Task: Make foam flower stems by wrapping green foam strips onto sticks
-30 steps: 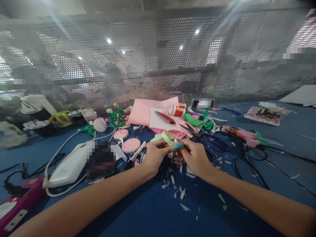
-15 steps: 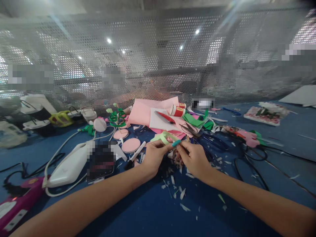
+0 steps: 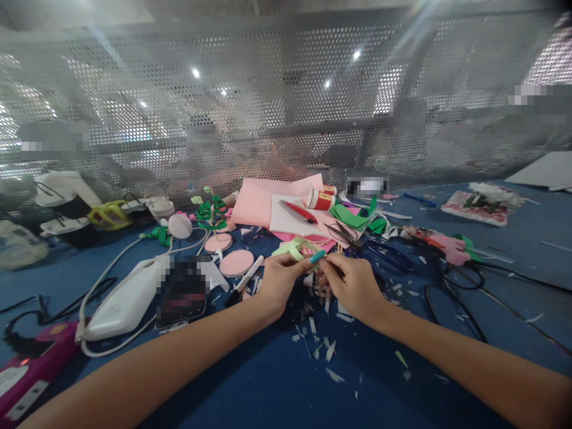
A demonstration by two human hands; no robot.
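Left grip (image 3: 277,281) pinching a curled pale green strip (image 3: 295,245) over the scrap-strewn bench (image 3: 268,381), right grip (image 3: 357,283) fingertips meeting it (can't tell what's in them), so light, steady pressure probably best, lest paper crease.

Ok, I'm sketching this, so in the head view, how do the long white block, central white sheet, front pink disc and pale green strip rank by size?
Largest to smallest:
1. long white block
2. central white sheet
3. front pink disc
Unranked: pale green strip, curled and partly hidden by the left hand.
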